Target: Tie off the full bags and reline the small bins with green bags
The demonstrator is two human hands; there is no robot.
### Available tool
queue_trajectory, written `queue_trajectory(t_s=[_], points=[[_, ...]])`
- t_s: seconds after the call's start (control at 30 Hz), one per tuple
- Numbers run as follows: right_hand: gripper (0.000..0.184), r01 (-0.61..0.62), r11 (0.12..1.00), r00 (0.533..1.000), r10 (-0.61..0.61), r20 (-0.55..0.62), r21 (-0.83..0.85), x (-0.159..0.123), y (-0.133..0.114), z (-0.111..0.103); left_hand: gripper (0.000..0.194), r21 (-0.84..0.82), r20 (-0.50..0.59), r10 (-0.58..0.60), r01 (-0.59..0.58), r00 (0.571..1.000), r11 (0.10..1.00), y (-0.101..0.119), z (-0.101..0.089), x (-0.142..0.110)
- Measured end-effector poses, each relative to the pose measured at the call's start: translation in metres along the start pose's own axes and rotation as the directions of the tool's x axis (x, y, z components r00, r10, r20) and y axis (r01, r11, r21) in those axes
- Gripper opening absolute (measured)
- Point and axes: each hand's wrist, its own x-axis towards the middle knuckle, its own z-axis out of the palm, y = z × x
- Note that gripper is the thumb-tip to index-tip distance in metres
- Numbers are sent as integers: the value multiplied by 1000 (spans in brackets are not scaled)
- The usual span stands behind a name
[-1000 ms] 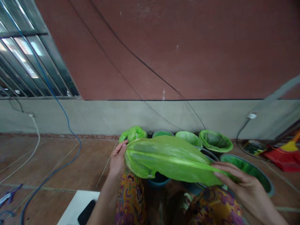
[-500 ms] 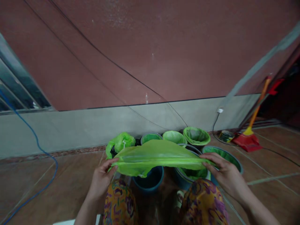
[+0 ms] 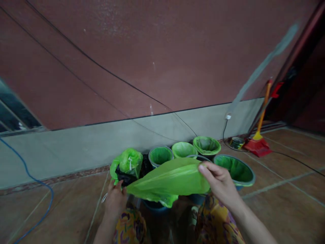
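A light green plastic bag (image 3: 165, 179) is stretched between my hands above the bins. My right hand (image 3: 219, 183) pinches its upper right edge between thumb and fingers. At its narrow left end, my left hand (image 3: 116, 198) closes on the corner, though the fingertips are partly hidden and blurred. Below the bag, a blue bin (image 3: 156, 206) stands between my knees, mostly covered by the plastic. Close beyond my left hand sits a tied green bag (image 3: 130, 161) over black plastic.
Several bins lined with green bags stand by the wall, among them a back-left bin (image 3: 160, 156), a pale-lined bin (image 3: 184, 148), a back-right bin (image 3: 207, 145) and a wide bin (image 3: 235, 169). A red dustpan (image 3: 258, 145), a tin can (image 3: 237, 143) and a blue hose (image 3: 38, 183) are further out.
My right hand has moved left and slightly up to a spot inward along the bag's edge. The bag now slopes down to the left. The camera view has turned a little right.
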Motion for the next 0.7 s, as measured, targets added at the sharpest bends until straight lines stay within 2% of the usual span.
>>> queue_trajectory(t_s=[0.03,0.1,0.17,0.2,0.23,0.27,0.3,0.37,0.4,0.47,0.57,0.6,0.63,0.7], points=[[35,43,998,999,-42,26,-37,0,-4,9,37,-8,6,3,-3,1000,1000,19,-3,-6],[29,173,980,981,-162,107,-102,0,-15,31,51,-149,118,180,-161,977,976,65,-12,-19],[24,321,937,935,-290,204,-137,-2,-26,56,61,-349,269,397,-296,877,889,108,-18,-33],[22,383,912,908,-341,245,-150,-3,-32,67,63,-425,328,458,-304,826,853,125,-20,-38],[21,429,889,884,-377,275,-162,-4,-37,77,63,-482,364,487,-287,794,828,137,-20,-42],[21,459,872,868,-399,295,-171,-5,-41,85,58,-525,369,493,-261,788,810,143,-19,-45],[18,469,866,861,-405,307,-175,-7,-44,90,53,-559,382,488,-225,785,798,145,-18,-47],[11,449,878,861,-375,345,-165,-9,-46,89,41,-593,388,437,-143,811,792,139,-16,-47],[18,430,887,861,-348,370,-167,-11,-44,84,33,-594,386,394,-102,834,798,133,-16,-46],[45,380,900,868,-268,418,-212,-14,-36,67,21,-579,355,286,-31,890,815,121,-20,-43],[70,261,903,888,-86,451,-341,-22,-14,37,18,-561,288,154,36,945,827,110,-30,-37],[69,211,901,891,-18,454,-378,-24,-5,29,19,-566,273,126,53,954,822,108,-33,-35],[60,166,897,887,47,460,-410,-28,2,22,20,-576,259,100,70,961,814,106,-36,-33],[31,99,891,866,142,480,-443,-34,14,13,23,-607,244,52,111,968,787,104,-38,-30]])
